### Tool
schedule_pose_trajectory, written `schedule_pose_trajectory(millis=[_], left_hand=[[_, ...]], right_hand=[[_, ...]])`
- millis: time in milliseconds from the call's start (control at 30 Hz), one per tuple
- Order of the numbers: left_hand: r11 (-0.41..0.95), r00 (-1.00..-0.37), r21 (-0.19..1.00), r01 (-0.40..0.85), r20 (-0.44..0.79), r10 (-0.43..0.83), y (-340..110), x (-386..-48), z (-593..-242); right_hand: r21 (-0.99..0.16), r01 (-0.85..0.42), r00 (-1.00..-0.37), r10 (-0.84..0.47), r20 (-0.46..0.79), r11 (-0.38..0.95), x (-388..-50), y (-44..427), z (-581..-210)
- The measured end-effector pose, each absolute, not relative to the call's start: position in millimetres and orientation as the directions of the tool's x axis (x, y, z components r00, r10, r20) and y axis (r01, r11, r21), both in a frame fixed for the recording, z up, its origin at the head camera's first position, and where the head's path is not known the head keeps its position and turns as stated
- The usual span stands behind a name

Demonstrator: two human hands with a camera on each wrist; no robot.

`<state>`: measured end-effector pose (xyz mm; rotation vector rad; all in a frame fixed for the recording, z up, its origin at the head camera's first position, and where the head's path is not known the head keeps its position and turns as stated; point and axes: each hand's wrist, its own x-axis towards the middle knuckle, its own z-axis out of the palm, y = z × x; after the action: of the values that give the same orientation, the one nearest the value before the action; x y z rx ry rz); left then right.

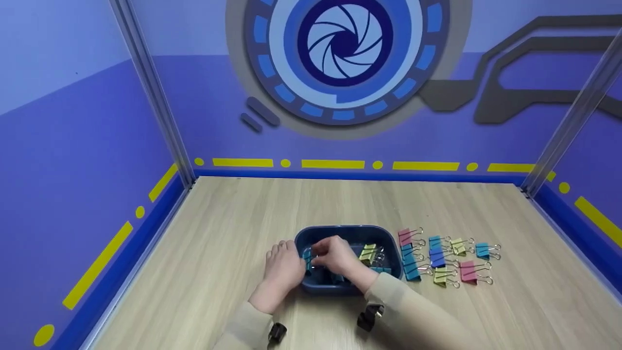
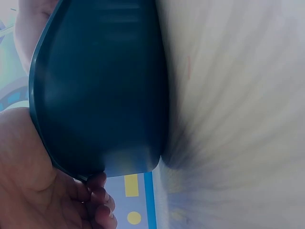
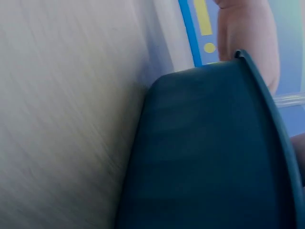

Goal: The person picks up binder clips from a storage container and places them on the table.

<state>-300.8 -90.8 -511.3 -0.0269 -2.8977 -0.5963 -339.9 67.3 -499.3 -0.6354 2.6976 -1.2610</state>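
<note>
A dark blue plastic bin [image 1: 335,290] stands on the table, with several binder clips inside. My left hand [image 1: 284,265] holds its left rim, fingers curled at the rim's corner in the left wrist view. Reaching into the bin from the right, my right hand [image 1: 337,255] pinches a teal binder clip [image 1: 307,257] near its wire handles, by the left wall. A yellow binder clip [image 1: 368,253] lies in the bin to the right of that hand. Another teal clip [image 1: 381,270] is partly covered by the right wrist. In the right wrist view, the bin wall hides the fingertips.
Right of the bin, several binder clips lie in rough columns, among them a pink clip [image 1: 469,271], a blue clip [image 1: 437,257] and a teal clip [image 1: 482,250]. Blue panels [image 1: 340,146] wall the wooden table [image 1: 233,214] at the back and sides.
</note>
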Motion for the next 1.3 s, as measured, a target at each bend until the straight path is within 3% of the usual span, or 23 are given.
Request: schedule_pose_trajectory(millis=[333, 800, 1300], left_hand=[[0.928, -0.980, 0.368, 0.061, 0.197, -0.014, -90.1, -299.0, -511.6], [0.920, -0.983, 0.389, 0.045, 0.181, -0.028, -90.6, -301.1, -511.4], [0.913, -0.984, 0.404, 0.046, 0.175, -0.028, -91.2, -300.4, -511.2]], right_hand=[[-0.703, -0.362, -0.906, -0.408, 0.111, 0.612, -340.6, 65.1, -507.1], [-0.863, -0.218, -0.923, -0.382, 0.031, 0.456, -345.0, 75.7, -500.4], [-0.934, -0.131, -0.943, -0.332, 0.014, 0.331, -345.5, 101.2, -487.7]])
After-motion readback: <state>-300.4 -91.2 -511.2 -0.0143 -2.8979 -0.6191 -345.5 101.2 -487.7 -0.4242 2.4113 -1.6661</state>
